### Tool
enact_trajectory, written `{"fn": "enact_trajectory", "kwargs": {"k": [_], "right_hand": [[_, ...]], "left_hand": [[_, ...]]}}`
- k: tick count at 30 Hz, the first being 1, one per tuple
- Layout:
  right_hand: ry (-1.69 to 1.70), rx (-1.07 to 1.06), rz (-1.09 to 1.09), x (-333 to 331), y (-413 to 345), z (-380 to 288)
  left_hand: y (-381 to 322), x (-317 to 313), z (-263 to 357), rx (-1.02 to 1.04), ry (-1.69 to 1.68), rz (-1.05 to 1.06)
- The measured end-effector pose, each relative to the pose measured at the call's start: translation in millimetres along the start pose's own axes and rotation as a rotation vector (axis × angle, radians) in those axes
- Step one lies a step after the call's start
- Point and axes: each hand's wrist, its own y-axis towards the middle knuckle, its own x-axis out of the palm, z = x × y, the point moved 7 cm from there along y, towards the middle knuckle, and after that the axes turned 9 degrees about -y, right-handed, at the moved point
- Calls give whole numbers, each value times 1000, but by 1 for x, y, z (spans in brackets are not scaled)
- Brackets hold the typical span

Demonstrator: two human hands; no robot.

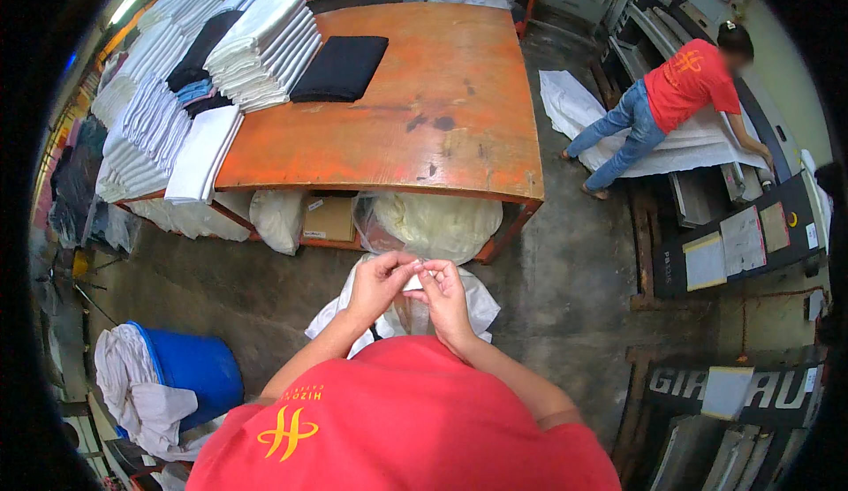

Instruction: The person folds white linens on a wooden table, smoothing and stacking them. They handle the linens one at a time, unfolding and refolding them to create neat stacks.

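Observation:
My left hand (379, 287) and my right hand (448, 297) meet in front of my chest, with fingertips nearly touching. Between them they pinch a small part of a white cloth (482, 299). The rest of this cloth hangs loosely below and to both sides of my hands, partly hidden by my wrists and red shirt. Just beyond my hands stands a wooden table (424, 133) with a worn orange-brown top. A folded black cloth (341, 68) lies on it, beside a tall stack of folded white cloths (262, 50).
More folded linens (156, 110) crowd the table's left side. Bagged cloth (437, 223) and a cardboard box (329, 218) sit underneath. At left, a blue tub (199, 372) overflows with white cloth. A co-worker (689, 87) bends over a white sheet (689, 146) at a large machine (735, 246) on the right.

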Motion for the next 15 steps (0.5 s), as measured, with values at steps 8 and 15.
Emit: {"fn": "enact_trajectory", "kwargs": {"k": [8,15], "right_hand": [[24,82,-29,-9,6,11],[-913,-321,-9,-8,33,-23]], "left_hand": [[-7,2,14,100,200,-56],[17,-21,25,73,42,32]]}}
